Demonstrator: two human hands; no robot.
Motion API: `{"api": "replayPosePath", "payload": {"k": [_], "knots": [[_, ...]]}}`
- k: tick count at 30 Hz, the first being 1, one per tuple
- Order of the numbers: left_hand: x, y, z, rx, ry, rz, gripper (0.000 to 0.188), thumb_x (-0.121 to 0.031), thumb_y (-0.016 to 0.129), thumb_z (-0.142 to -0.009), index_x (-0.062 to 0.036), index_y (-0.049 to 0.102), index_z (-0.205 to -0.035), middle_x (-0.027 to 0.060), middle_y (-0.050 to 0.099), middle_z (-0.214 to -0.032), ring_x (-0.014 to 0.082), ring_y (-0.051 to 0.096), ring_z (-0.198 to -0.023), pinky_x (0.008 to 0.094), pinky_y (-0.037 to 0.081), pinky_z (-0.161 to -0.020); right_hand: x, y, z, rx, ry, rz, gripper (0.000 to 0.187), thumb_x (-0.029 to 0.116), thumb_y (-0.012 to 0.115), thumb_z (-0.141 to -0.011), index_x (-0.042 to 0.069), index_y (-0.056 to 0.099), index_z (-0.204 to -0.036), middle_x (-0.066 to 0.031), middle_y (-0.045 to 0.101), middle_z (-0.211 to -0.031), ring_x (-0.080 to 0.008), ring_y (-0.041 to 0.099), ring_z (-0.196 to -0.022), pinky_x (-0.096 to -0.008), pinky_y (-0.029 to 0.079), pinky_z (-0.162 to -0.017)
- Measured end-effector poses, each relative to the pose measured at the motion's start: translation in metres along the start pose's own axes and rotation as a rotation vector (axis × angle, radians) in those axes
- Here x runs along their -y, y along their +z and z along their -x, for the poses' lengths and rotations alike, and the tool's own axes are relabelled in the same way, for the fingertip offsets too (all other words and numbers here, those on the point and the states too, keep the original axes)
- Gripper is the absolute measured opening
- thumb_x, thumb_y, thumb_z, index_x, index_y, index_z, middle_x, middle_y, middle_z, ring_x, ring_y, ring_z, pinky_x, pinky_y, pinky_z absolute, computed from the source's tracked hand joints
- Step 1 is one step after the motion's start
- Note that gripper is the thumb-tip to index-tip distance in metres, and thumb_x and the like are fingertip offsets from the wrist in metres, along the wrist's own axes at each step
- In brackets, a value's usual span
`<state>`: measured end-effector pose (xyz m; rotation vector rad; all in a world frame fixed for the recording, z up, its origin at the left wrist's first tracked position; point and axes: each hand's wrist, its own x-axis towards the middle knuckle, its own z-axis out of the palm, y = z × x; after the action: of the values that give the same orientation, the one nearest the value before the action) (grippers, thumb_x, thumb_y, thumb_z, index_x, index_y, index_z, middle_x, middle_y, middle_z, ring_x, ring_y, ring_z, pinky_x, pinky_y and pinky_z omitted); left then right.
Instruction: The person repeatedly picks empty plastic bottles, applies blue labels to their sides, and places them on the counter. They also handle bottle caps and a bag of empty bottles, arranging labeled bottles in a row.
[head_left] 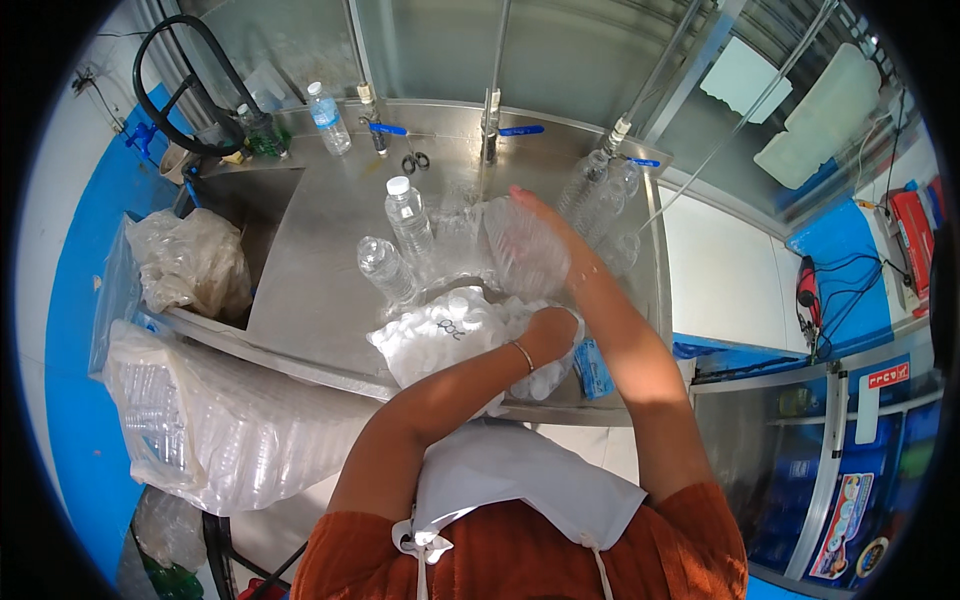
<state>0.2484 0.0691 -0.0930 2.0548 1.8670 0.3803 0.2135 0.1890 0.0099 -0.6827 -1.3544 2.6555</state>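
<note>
On the steel counter lies a clear plastic bag of white bottle caps (pixel 450 335), with handwriting on it. My left hand (pixel 548 336) reaches into the bag's right side, and its fingers are hidden among the caps. Just beyond, my right hand (pixel 538 208) is closed around a clear plastic bottle (pixel 525 250), tilted and partly blurred. A filled bottle with a white cap (pixel 407 215) stands to the left of it. Closer to me is an uncapped clear bottle (pixel 387 268). More clear bottles (pixel 585 190) are grouped at the right below a tap.
Taps with blue handles (pixel 487 130) line the back of the counter (pixel 320 270). A labelled water bottle (pixel 329 120) and scissors (pixel 414 160) are near them. At left are a sink holding a plastic bag (pixel 190 260) and a large wrapped pack of bottles (pixel 230 420). A blue packet (pixel 593 370) lies at right.
</note>
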Motion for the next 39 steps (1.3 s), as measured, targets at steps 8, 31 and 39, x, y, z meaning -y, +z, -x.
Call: {"api": "replayPosePath", "payload": {"k": [8, 31, 39], "knots": [[0.014, 0.014, -0.009, 0.079, 0.045, 0.146, 0.022, -0.010, 0.072, -0.072, -0.0038, 0.067, -0.092, 0.0169, 0.070, -0.089, 0.0341, 0.069, -0.089, 0.0431, 0.055, -0.077, 0.038, 0.038, 0.041, -0.590, -0.943, 1.078, 0.087, 0.037, 0.081, -0.078, 0.006, 0.037, -0.147, -0.0161, 0.065, -0.102, -0.0227, 0.064, -0.085, -0.0351, 0.051, -0.074], [0.193, -0.056, -0.033, -0.455, -0.816, 1.324, 0.020, -0.009, 0.051, -0.095, -0.0055, 0.063, -0.110, 0.0086, 0.068, -0.087, 0.0147, 0.062, -0.059, 0.0252, 0.045, -0.042, -0.002, -0.010, -0.020, -0.766, -0.769, 1.382, 0.069, 0.021, 0.082, -0.073, 0.003, 0.049, -0.131, -0.0243, 0.059, -0.116, -0.0413, 0.059, -0.106, -0.0461, 0.048, -0.090], [0.178, -0.079, -0.031, -0.533, -0.838, 1.586, 0.026, -0.010, 0.051, -0.097, 0.0025, 0.059, -0.117, 0.0101, 0.066, -0.088, 0.0265, 0.068, -0.074, 0.0276, 0.055, -0.052, -0.004, -0.008, -0.006, -0.678, -0.742, 1.344, 0.070, 0.025, 0.083, -0.072, 0.000, 0.050, -0.129, -0.0218, 0.063, -0.107, -0.0364, 0.062, -0.095, -0.0429, 0.050, -0.082]]}}
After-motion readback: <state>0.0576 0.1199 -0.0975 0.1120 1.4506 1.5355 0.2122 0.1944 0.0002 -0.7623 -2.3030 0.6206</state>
